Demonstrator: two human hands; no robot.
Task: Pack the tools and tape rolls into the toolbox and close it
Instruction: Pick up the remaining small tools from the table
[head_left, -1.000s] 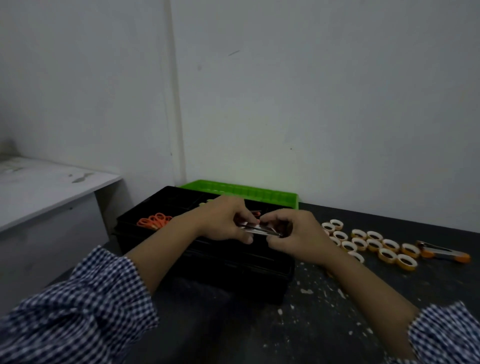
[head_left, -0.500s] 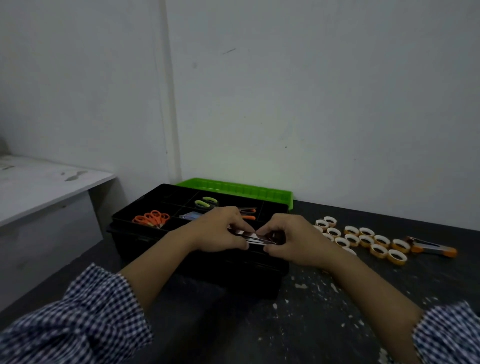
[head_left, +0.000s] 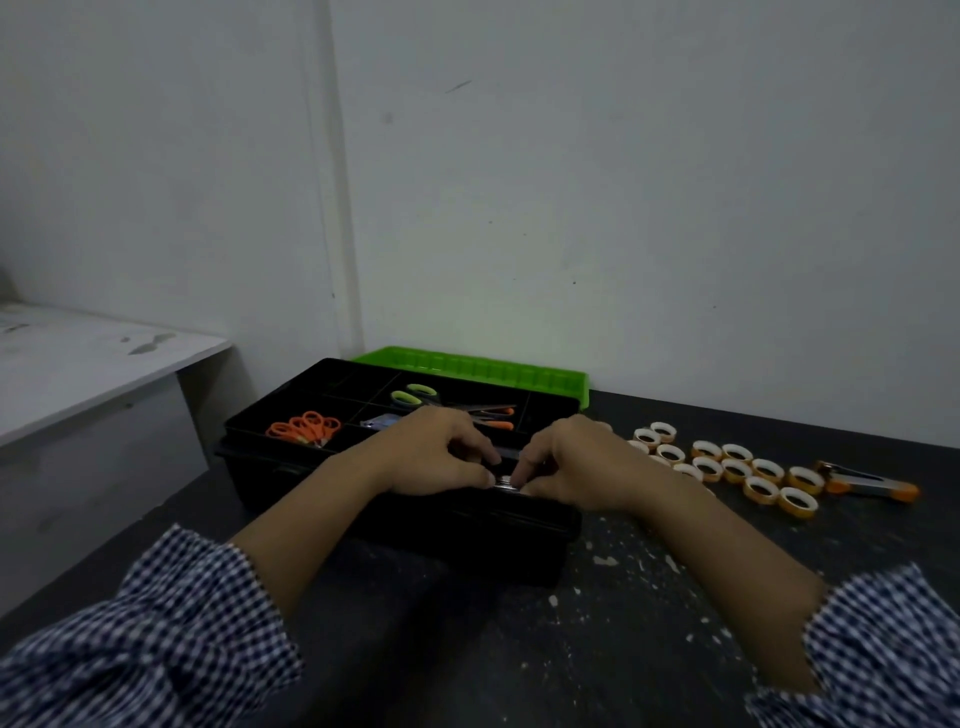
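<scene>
Left hand and right hand both pinch a metal tool at the near edge of the open toolbox; tape rolls lie alongside.

the toolbox is black, its lid bright green. inside it, orange scissors and green-handled scissors. the tape rolls are white-rimmed with amber sides (dark in the hollows). the worktop is black, flecked white. the sleeves are navy-and-white gingham. a silvery tool shows between the left hand and right hand.
</scene>
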